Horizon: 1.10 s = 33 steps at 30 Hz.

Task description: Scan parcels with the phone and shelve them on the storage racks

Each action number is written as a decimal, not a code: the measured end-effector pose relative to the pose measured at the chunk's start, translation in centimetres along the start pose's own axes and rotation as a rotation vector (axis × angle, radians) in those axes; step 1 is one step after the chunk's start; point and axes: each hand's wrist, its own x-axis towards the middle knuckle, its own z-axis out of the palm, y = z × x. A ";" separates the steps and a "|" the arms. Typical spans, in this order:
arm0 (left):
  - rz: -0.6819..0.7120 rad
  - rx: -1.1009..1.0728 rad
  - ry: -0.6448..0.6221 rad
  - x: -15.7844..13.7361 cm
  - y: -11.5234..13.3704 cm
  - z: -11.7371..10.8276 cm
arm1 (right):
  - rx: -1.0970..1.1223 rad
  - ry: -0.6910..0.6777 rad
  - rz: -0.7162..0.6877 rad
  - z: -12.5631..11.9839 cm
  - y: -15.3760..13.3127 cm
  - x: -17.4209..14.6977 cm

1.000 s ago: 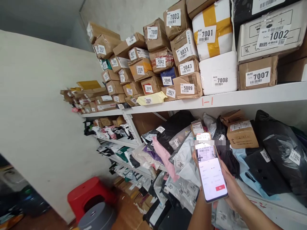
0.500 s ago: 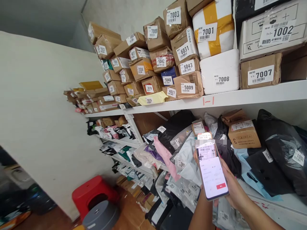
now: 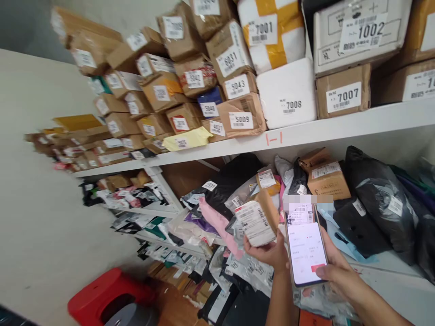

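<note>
My left hand [image 3: 268,254] grips a small brown cardboard box [image 3: 272,212] from below; a white printed label [image 3: 253,224] covers the side that faces me. In my right hand [image 3: 336,267] is a smartphone [image 3: 307,260], held upright with its lit screen towards me. The right thumb lies over the red button low on the screen. A label picture shows at the top of the screen, partly blurred out. Behind both hands, bagged parcels fill the middle shelf, among them a pink bag [image 3: 217,222] and a light-blue bag [image 3: 343,235].
Above, a white shelf [image 3: 234,147] carries stacked, number-labelled boxes, including a white parcel [image 3: 287,97]. A black-wrapped parcel [image 3: 377,203] and a brown box [image 3: 328,181] lie at right. On the floor at lower left stand a red stool [image 3: 91,294] and a grey stool [image 3: 132,314].
My left hand has moved left, bringing the small box out from behind the phone. The right thumb has come down onto the screen's red button. The view has swung right.
</note>
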 end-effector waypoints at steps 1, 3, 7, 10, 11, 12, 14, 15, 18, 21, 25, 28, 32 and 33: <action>0.020 -0.027 0.081 0.1 0.7 -0.4 | 0.014 -0.013 -0.022 -0.5 -0.2 -0.5; 0.109 -0.003 0.131 -0.1 2.2 -0.8 | 0.012 -0.021 -0.069 -1.4 -0.8 -1.7; 0.264 0.055 0.146 -1.5 4.9 -0.2 | -0.061 0.027 -0.144 -2.9 -2.3 -4.5; 0.280 -0.016 0.122 -3.7 6.6 0.9 | -0.127 0.088 -0.161 -4.4 -3.4 -7.4; 0.257 -0.045 0.099 -4.6 7.1 1.2 | -0.151 0.122 -0.166 -5.2 -3.7 -8.5; 0.234 -0.070 0.058 -5.4 7.5 1.5 | -0.175 0.160 -0.169 -6.1 -4.0 -9.6; 0.209 -0.087 -0.068 -7.1 8.3 2.1 | -0.207 0.228 -0.174 -8.4 -4.6 -11.9; 0.218 -0.078 -0.138 -8.0 8.7 2.4 | -0.218 0.262 -0.170 -9.7 -5.0 -13.1; 0.284 -0.025 -0.227 -10.8 10.0 3.5 | -0.240 0.386 -0.190 -13.2 -6.7 -16.4; 0.324 -0.002 -0.182 -13.8 11.8 5.1 | -0.245 0.459 -0.232 -15.5 -9.4 -19.4; 0.420 0.006 -0.144 -17.6 14.6 7.3 | -0.188 0.503 -0.217 -16.3 -14.0 -22.9; 0.504 -0.032 -0.068 -19.0 17.2 8.9 | -0.125 0.536 -0.211 -16.4 -16.9 -25.1; 0.761 -0.085 0.029 -17.0 22.6 11.9 | -0.081 0.483 -0.181 -18.4 -19.3 -27.5; 0.864 -0.124 0.036 -15.8 24.5 12.9 | -0.053 0.482 -0.184 -19.3 -19.7 -28.0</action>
